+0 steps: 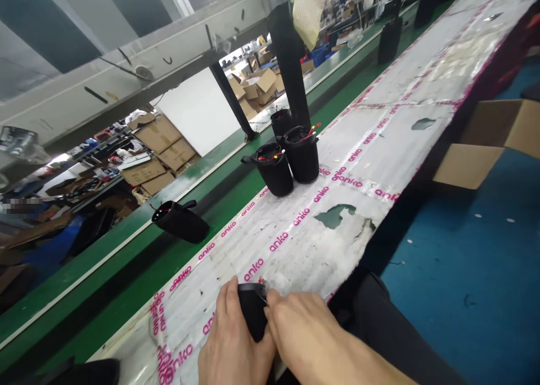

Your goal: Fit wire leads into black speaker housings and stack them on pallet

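Observation:
Both of my hands are on a black cylindrical housing (252, 310) at the near edge of the bench. My left hand (231, 337) is wrapped around its left side. At its upper right rim, my right hand (297, 323) has its fingers closed; whatever they pinch is hidden. A bit of coloured wire shows just above that rim. Farther along stand similar black fabric-covered cylinders with straps, one (274, 174) beside another (302, 159), with red and yellow wires poking from their open tops. A third cylinder (280, 120) is behind them.
White wrap printed with pink lettering (287, 261) covers the bench, torn in places. Left of it runs a green conveyor (139, 261) carrying a tilted black cylinder (181, 220). A dark post (289, 64) rises beyond. An open cardboard box (472, 160) is at the right, over a blue floor (476, 272).

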A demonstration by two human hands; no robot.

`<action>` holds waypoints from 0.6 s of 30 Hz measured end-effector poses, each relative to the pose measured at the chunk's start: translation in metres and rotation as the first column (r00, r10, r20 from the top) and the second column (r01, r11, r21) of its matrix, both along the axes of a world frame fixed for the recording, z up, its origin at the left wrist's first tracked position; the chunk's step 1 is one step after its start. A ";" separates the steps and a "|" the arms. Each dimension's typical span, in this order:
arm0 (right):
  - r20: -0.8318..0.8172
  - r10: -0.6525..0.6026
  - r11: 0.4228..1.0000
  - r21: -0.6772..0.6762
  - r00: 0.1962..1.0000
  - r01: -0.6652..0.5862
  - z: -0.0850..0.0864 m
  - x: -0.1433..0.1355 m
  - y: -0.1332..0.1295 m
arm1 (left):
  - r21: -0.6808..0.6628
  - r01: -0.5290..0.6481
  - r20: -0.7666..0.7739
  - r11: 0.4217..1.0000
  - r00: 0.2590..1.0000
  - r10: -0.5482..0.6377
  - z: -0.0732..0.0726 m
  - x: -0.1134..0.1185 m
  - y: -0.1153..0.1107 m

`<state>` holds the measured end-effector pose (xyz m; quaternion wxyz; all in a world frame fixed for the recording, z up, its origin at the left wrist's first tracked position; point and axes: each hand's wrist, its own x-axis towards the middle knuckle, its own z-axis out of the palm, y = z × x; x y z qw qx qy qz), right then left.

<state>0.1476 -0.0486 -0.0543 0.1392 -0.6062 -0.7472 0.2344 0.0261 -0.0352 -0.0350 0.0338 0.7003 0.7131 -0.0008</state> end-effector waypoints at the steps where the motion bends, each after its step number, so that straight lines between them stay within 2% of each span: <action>1: -0.023 0.002 1.000 -0.002 1.000 -0.002 -0.003 -0.001 -0.001 | -0.007 -0.009 0.041 1.000 0.999 0.009 0.000 -0.004 0.001; 5: -0.064 0.002 0.998 0.065 0.998 0.002 -0.018 -0.003 -0.003 | -0.004 0.066 0.258 0.998 0.964 -0.063 -0.002 -0.030 0.008; 7: -0.045 0.006 0.997 0.078 0.999 -0.003 -0.023 -0.001 -0.002 | -0.004 0.087 0.318 0.996 0.945 -0.081 -0.001 -0.043 0.013; 10: -0.021 0.056 0.995 0.083 0.998 -0.054 -0.024 0.000 0.003 | -0.035 0.103 0.322 0.994 0.943 -0.087 0.003 -0.059 0.020; 12: -0.008 0.079 0.992 0.099 0.997 -0.078 -0.023 -0.001 0.007 | -0.070 0.155 0.325 0.985 0.937 -0.124 0.006 -0.063 0.023; 14: 0.013 0.096 0.988 0.122 0.995 -0.097 -0.023 -0.004 0.010 | -0.097 0.194 0.340 0.976 0.928 -0.151 0.006 -0.064 0.024; 18: 0.042 0.146 0.975 0.161 0.988 -0.151 -0.023 -0.006 0.015 | -0.075 0.176 0.330 0.982 0.933 -0.142 0.002 -0.060 0.021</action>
